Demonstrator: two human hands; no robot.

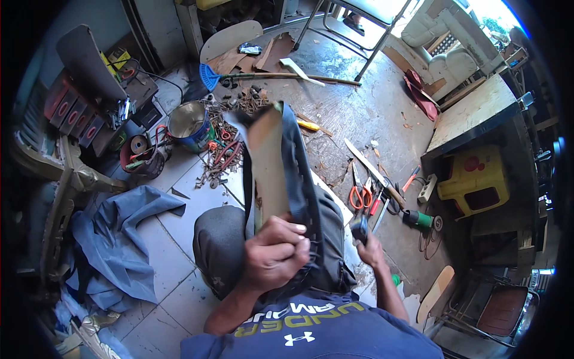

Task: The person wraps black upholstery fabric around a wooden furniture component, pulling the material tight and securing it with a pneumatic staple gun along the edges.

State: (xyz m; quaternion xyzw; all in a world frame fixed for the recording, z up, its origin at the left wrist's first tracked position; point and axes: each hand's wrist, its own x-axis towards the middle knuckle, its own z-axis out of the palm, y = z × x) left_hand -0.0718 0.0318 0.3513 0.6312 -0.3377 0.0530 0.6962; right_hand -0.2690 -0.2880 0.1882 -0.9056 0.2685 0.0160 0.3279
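"Tan-faced long panel (267, 167) with black cloth edging (294, 158), tilted up over the lap, far end toward the scattered metal bits (224, 152)!"

"And the left hand (277, 251)?"

"Fingers curled in tight, pinching the black edge near the close end. Seemingly that grip and the lap together steady the panel."

"Right hand (372, 251)?"

"Out to the side, apart from the panel, folded round a compact dark tool (359, 229). Perhaps that leaves the edge open to view."

"Farther out?"

"Orange-handled steel scissors (361, 190), a long-bladed knife (371, 167) and a green angle grinder (420, 219) lie on the floor at right, likely for easy reach. At left, a crumpled blue-grey cloth sheet (122, 239)."

"What's hidden?"

"The panel's back is turned away, and its near end disappears behind the left hand. The tool's working end is hard to make out; I can't tell its kind."
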